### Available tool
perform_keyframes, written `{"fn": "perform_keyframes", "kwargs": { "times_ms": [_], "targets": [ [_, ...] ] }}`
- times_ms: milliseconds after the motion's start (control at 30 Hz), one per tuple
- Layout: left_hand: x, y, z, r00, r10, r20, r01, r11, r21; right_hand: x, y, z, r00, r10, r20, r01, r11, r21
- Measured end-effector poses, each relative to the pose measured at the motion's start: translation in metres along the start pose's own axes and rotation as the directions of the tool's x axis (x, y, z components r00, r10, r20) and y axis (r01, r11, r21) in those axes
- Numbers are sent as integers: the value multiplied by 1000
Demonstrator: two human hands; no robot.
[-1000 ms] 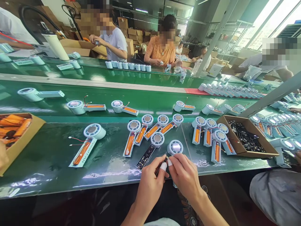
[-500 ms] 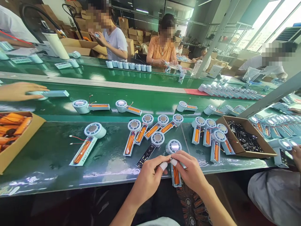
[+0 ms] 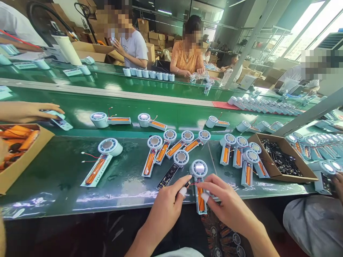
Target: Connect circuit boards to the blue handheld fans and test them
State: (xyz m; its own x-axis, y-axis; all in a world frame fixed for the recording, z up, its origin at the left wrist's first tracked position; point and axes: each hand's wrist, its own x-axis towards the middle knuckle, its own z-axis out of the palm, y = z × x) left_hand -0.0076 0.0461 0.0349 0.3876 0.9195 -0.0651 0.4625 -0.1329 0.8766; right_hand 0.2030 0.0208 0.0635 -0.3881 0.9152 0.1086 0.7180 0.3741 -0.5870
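Observation:
My left hand [image 3: 170, 200] is closed in a pinch on a small dark circuit board [image 3: 188, 184], most of it hidden by the fingers. Red wires run from it toward a light-blue handheld fan [image 3: 199, 168] at the bench edge. That fan lies with its handle toward me, and an orange-wrapped battery [image 3: 200, 200] shows in the open handle. Over the handle's right side is my right hand [image 3: 223, 200], thumb and forefinger apart near the wires. White covers are on both thumbs. Just left lies another fan [image 3: 181, 157] with a black circuit board [image 3: 168, 177] over its handle.
Several open fans with orange batteries stand beyond my hands, one fan [image 3: 109, 146] farther left. A carton of dark circuit boards [image 3: 284, 176] is at right, a carton of batteries [image 3: 40, 142] at left. A co-worker's hand [image 3: 32, 110] holds a fan part at left.
My hands have parted: the right has shifted right and its fingers have opened, while the left keeps the small board. The co-worker's hand at left has turned its fan part.

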Motion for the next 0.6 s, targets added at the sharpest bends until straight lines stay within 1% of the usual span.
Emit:
{"fn": "perform_keyframes", "kwargs": {
  "times_ms": [67,133,167,200,233,267,300,367,433,467,500,533,567,600],
  "targets": [
    [-1,1,1,1000,-6,26,5,999,36,-3,-5,2,996,7,89,2,995,-98],
    [-1,1,4,1000,3,31,-5,998,58,-2,-6,9,995,14,94,0,988,-154],
    [-1,1,5,999,17,27,-19,997,73,-1,-5,12,998,17,65,-8,991,-133],
    [-1,0,7,999,34,22,-36,995,92,0,-3,16,999,26,25,-24,997,-72],
    [-1,0,9,999,48,18,-50,992,116,2,0,19,998,54,-21,-54,998,25],
    [-1,-1,10,998,56,19,-58,988,146,3,3,21,992,108,-60,-98,984,151],
    [-2,-1,11,998,56,28,-60,982,182,5,6,23,979,184,-89,-152,945,289],
    [-3,-1,13,997,37,66,-53,959,279,8,12,25,929,352,-110,-243,809,535],
    [-5,0,14,994,14,106,-56,915,399,11,15,27,879,464,-111,-266,669,694],
    [-6,1,14,993,11,121,-65,890,451,12,16,28,864,489,-118,-255,628,736],
    [-7,1,14,992,14,129,-76,869,488,12,16,30,856,500,-131,-241,610,755],
    [-7,1,14,991,21,132,-86,860,504,13,16,31,851,503,-151,-230,615,754],
    [-8,0,15,991,32,130,-93,864,495,13,15,32,849,497,-180,-222,644,732],
    [-8,-1,15,992,46,119,-97,881,463,13,15,34,849,479,-224,-215,700,682]
  ]
}}
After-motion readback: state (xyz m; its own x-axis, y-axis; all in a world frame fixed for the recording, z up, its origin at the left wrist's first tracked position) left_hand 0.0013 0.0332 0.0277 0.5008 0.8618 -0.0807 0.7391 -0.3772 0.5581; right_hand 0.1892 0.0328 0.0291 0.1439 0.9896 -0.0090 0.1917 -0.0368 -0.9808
